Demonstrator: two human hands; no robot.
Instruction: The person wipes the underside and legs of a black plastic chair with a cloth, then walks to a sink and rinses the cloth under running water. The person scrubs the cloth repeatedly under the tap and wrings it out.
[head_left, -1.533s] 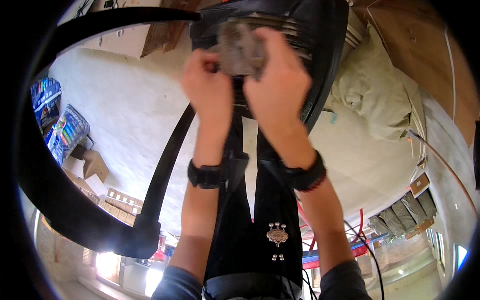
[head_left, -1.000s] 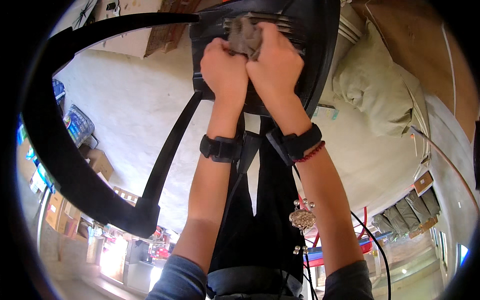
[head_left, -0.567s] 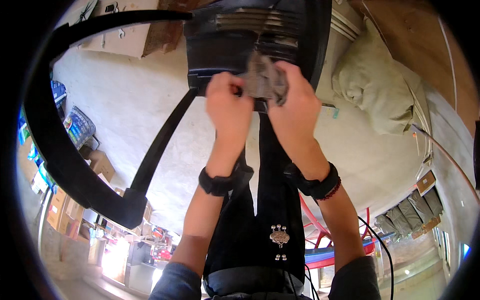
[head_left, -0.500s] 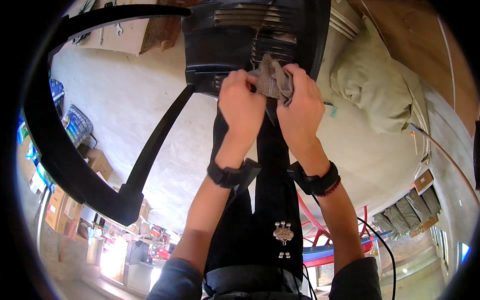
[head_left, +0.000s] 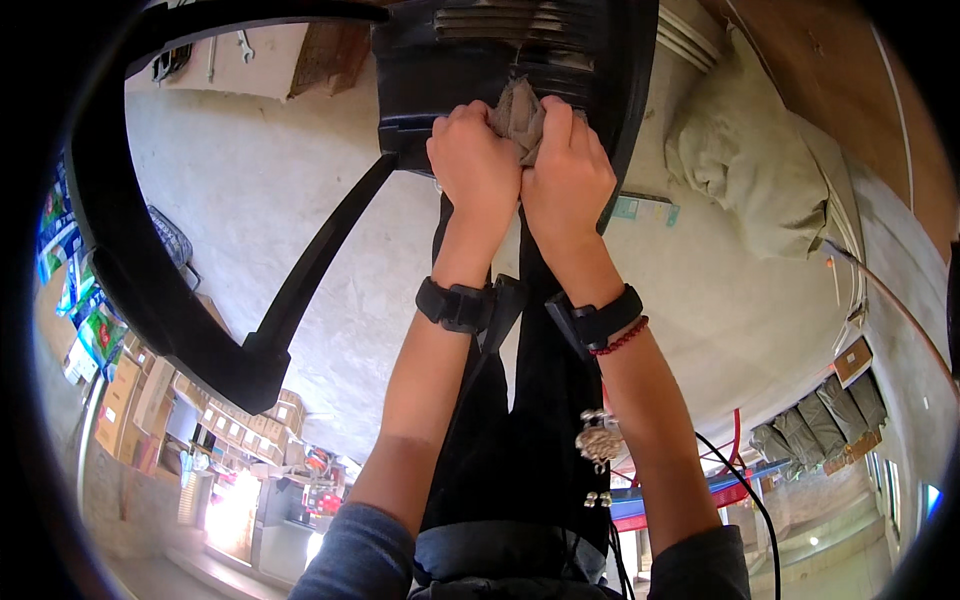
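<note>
A grey-brown cloth (head_left: 518,118) is bunched up between my two hands, over the near part of a black slatted panel (head_left: 440,75). My left hand (head_left: 474,152) is closed on the cloth's left side. Opposite it, my right hand (head_left: 566,172) grips the cloth's right side, thumb and fingers pressed in. The hands touch or nearly touch below the cloth, and some fingertips are hidden. From the panel's left runs a curved black arm (head_left: 130,260), so the whole looks like a plastic chair. Both wrists wear black straps.
Wrenches (head_left: 246,46) lie on a board at the upper left. A pale draped sack (head_left: 750,160) rests at the right. Cardboard boxes (head_left: 120,400) and colourful bags (head_left: 100,330) stand at the left. A black cable (head_left: 765,510) hangs by my right arm.
My hands have come closer together and moved slightly away from me, squeezing the cloth into a tighter bunch. The view has shifted a little, and the curved arm sits differently in it.
</note>
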